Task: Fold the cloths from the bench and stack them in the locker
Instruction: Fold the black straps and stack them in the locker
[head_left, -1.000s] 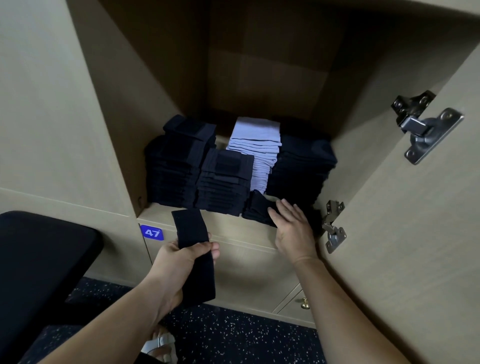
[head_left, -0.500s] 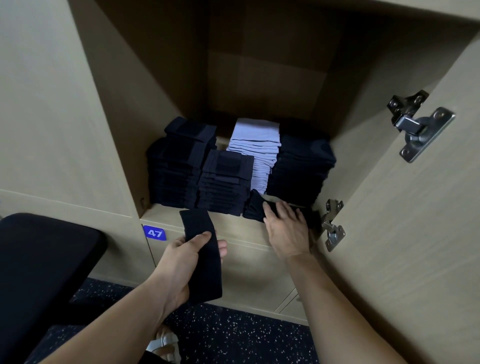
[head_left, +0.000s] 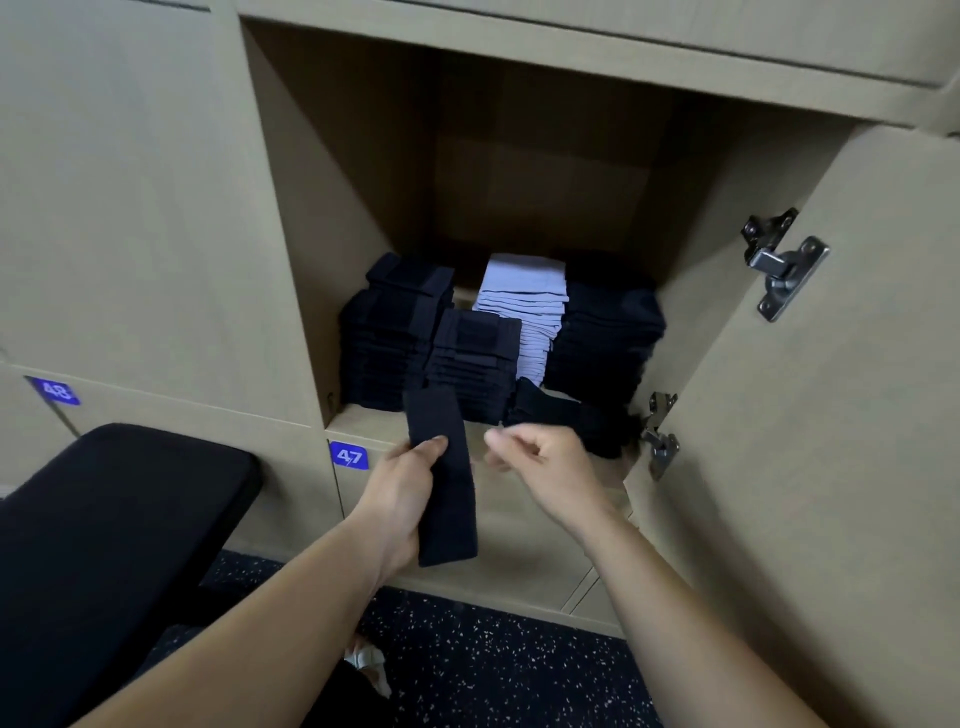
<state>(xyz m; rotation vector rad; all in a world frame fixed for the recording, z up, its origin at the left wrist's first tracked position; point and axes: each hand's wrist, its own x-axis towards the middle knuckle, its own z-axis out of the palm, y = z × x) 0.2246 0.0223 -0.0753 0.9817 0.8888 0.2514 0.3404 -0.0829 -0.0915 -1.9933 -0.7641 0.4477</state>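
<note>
My left hand (head_left: 402, 488) grips a folded dark navy cloth (head_left: 444, 483), held upright in front of the open locker (head_left: 519, 171). My right hand (head_left: 540, 460) hovers just right of it with fingers loosely curled, holding nothing. Inside the locker stand stacks of folded dark cloths (head_left: 395, 332), a shorter dark stack (head_left: 475, 358) in front, a light blue stack (head_left: 522, 306) behind, and a tall dark stack (head_left: 608, 338) at the right. A low dark pile (head_left: 566, 415) lies at the locker's front right edge.
The locker door (head_left: 831, 415) stands open to the right, with metal hinges (head_left: 784, 262) on it. A black padded bench (head_left: 104, 535) is at the lower left. Blue number tags 47 (head_left: 348, 456) and 48 (head_left: 54, 391) mark the locker fronts. Dark speckled floor lies below.
My right hand has come off the low dark pile at the locker's front and moved back toward the cloth in my left hand. The view has pulled back slightly.
</note>
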